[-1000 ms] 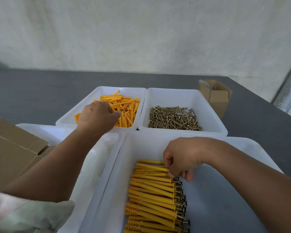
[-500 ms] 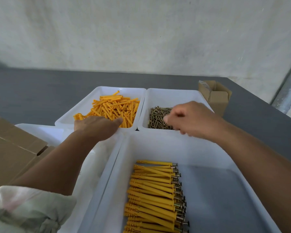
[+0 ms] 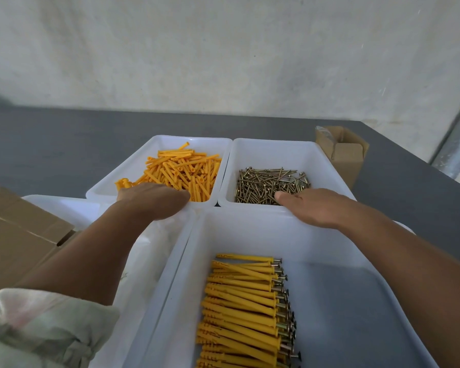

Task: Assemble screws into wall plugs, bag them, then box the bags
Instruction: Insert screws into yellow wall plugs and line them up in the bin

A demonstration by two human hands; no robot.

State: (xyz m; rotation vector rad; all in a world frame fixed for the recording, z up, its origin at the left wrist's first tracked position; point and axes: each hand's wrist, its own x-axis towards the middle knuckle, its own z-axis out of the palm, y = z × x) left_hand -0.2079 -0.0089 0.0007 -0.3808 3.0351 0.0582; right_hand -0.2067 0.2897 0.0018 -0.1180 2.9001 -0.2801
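Loose orange wall plugs [image 3: 186,168] fill the far left white tray [image 3: 170,140]. Brass screws [image 3: 271,181] lie in the far right white tray [image 3: 276,144]. My left hand [image 3: 154,200] hangs over the near edge of the plug tray, its fingers turned down and hidden. My right hand [image 3: 314,205] reaches over the near edge of the screw tray, thumb tip on the screws and fingers out of sight. A row of plugs with screws in them [image 3: 242,301] lies in the large near tray [image 3: 356,314].
Another white tray [image 3: 149,248] sits under my left forearm. Flat cardboard [image 3: 16,235] lies at the left edge. A small open cardboard box [image 3: 345,160] stands at the back right on the grey table [image 3: 51,144]. A metal pipe [image 3: 457,144] runs by the wall.
My right hand left the assembled row in the near tray and moved forward onto the screws. My left hand drew back from the plug pile to the tray's near edge.
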